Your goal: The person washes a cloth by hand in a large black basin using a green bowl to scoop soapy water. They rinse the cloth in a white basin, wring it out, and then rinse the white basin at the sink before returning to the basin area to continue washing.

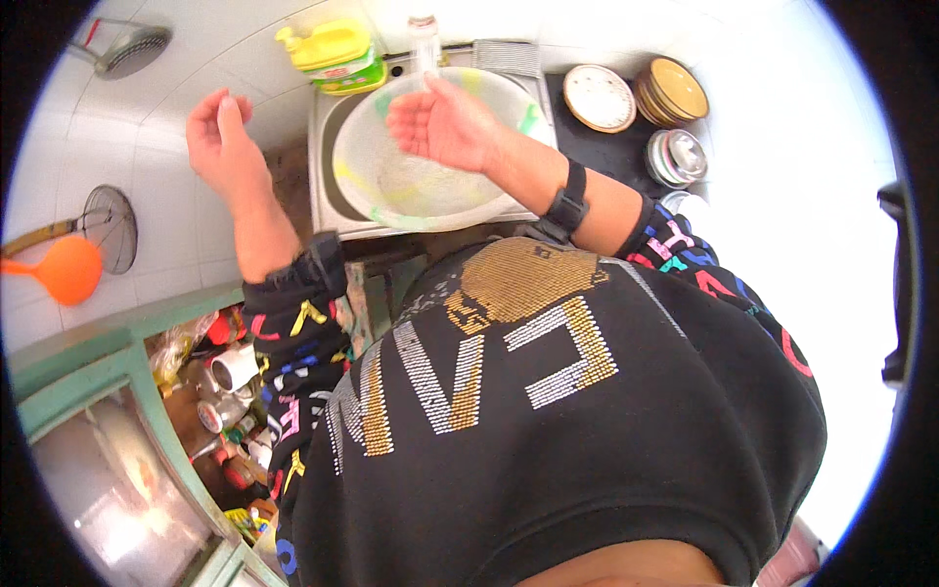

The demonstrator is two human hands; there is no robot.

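Note:
A large whitish plastic basin (440, 202) with green and yellow patches sits over the stainless steel sink (331, 187). Above the basin is my right hand (444, 125), its palm showing, fingers extended and nothing held. My left hand (224, 147) is raised beside the tiled wall, left of the sink, with its fingers loosely curled and no object visible in it. A blurred tap (424, 45) stands at the basin's far edge. Whether the basin contains water is hard to tell.
A yellow-and-green detergent jug (339, 59) stands behind the sink. To the right are a plate (599, 97), stacked brown bowls (675, 88) and metal bowls (678, 158). A wire skimmer (111, 227) and orange ladle (70, 270) hang left, above a green-framed cabinet (147, 381) holding jars.

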